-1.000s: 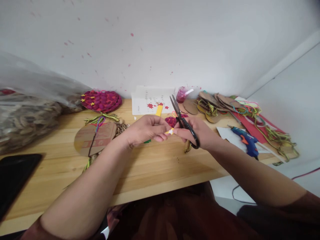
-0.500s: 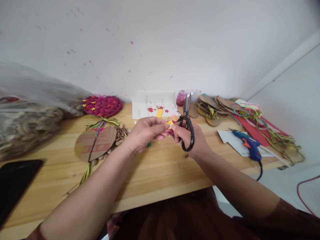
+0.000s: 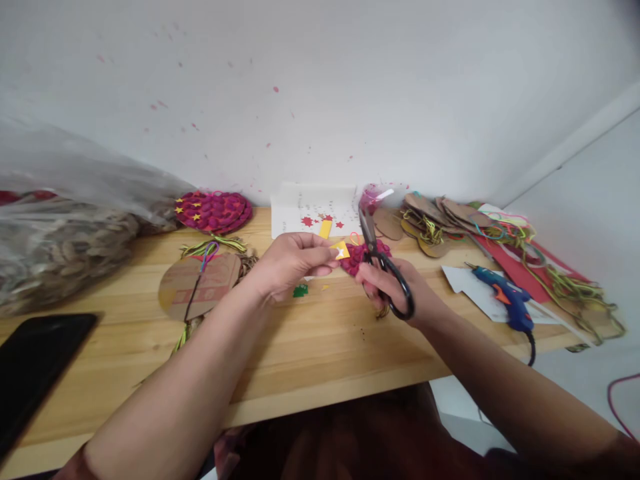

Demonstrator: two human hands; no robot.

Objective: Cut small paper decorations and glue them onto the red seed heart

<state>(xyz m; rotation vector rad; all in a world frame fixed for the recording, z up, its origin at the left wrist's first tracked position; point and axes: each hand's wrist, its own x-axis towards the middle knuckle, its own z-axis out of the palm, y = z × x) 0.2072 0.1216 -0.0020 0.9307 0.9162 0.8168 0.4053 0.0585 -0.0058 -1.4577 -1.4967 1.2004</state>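
Note:
Between the thumb and fingers of my left hand (image 3: 295, 263) is a small piece of yellow paper (image 3: 341, 251) with a white mark on it. My right hand (image 3: 393, 287) holds black-handled scissors (image 3: 369, 230), their blades pointing up and away from me. Behind the scissors lies a magenta bumpy craft piece (image 3: 353, 259), partly covered by my hand. A yellow strip (image 3: 325, 229) rests just beyond my left hand, by a white printed sheet (image 3: 287, 217) with several red stars. Green scraps (image 3: 301, 291) lie under my left wrist.
On the left are a clear bag of brown pieces (image 3: 65, 253), a black phone-like slab (image 3: 45, 373), a cardboard disc (image 3: 197, 287) and magenta discs with yellow stars (image 3: 215, 212). To the right, a blue glue gun (image 3: 507, 297) lies near cardboard shapes (image 3: 465, 210) and cords.
My right hand has drawn away from the yellow paper to the right, taking the scissors with it. The left hand keeps the paper. The view has shifted slightly.

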